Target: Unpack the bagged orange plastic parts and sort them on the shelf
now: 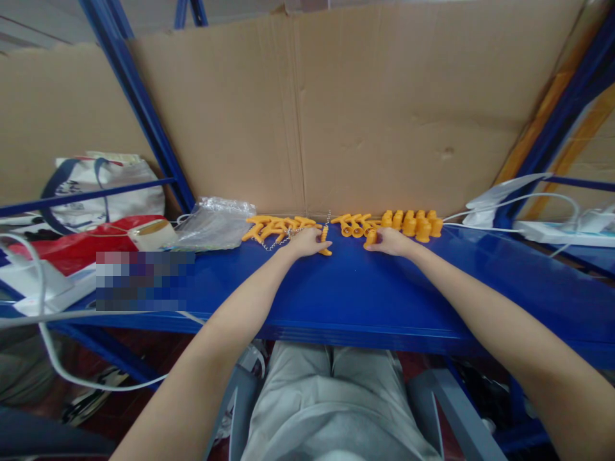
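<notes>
My left hand (306,242) is closed round a yellow-orange plastic handle (325,252) with a ribbed stem; a thin metal chain or spring (329,218) rises just behind it. To its left lies a pile of similar yellow-orange handles (269,228), with wavy metal strands among them. My right hand (393,243) grips a short yellow-orange plastic sleeve (371,239), held apart from the left one. Behind the right hand, several hollow-ended yellow-orange pieces (353,227) lie in a row. Stubby yellow-orange caps (423,229) stand upright in rows beside them.
The blue shelf top (336,294) runs below a tall cardboard sheet (375,109). Clear plastic bags (218,224), a red bag (110,237) and a white tote (110,186) lie left. White cables (45,346) hang at the left; a power strip (567,234) is at the right.
</notes>
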`<state>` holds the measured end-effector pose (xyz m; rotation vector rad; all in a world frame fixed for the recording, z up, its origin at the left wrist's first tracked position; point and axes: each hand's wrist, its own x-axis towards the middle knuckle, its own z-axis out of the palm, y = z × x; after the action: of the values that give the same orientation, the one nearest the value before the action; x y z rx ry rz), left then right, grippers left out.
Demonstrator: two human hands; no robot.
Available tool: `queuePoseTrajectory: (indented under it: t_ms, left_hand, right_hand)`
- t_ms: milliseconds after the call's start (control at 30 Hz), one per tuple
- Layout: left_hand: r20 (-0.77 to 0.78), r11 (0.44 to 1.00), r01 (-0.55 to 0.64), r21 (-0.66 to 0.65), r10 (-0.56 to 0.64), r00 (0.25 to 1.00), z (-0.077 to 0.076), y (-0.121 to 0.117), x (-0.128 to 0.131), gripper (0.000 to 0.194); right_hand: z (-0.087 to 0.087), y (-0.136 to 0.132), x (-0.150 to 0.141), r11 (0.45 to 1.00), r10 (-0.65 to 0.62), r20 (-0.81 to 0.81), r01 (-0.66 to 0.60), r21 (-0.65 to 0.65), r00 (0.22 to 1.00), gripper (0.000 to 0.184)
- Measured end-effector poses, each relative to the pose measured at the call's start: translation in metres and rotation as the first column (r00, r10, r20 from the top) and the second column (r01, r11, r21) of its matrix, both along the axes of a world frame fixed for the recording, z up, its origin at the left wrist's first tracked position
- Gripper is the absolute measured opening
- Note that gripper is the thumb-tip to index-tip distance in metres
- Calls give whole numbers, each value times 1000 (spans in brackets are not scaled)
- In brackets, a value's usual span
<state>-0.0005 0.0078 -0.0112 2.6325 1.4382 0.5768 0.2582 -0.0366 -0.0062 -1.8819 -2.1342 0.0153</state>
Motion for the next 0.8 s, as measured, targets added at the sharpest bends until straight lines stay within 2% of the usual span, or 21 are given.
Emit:
queuePoseTrajectory:
  t_ms: [167, 333, 500, 633, 800]
  left_hand:
    - [10, 994, 107, -15, -107, 994, -5, 3, 2, 28]
    - [10, 991, 133, -22, -133, 991, -5, 3, 4, 27]
    - [-44, 995, 92, -31, -94, 995, -3, -1, 4, 19]
    - [-38, 996, 54, 71, -51, 998, -1, -3, 3, 16]
    - [-2, 989, -95, 113, 96, 995, 1, -2, 1, 18]
  right_hand:
    - [1, -9, -12, 994, 38, 162, -54, 99, 986, 21]
    - [7, -19, -19, 994, 30, 243, -54, 90, 970, 32]
    - [4, -17, -15, 991, 41, 305, -77, 107, 951, 41]
    - [0, -12, -9, 991, 52, 294, -86, 102, 954, 38]
    - [-7, -2, -6, 988, 85, 221, -111, 108, 972, 37]
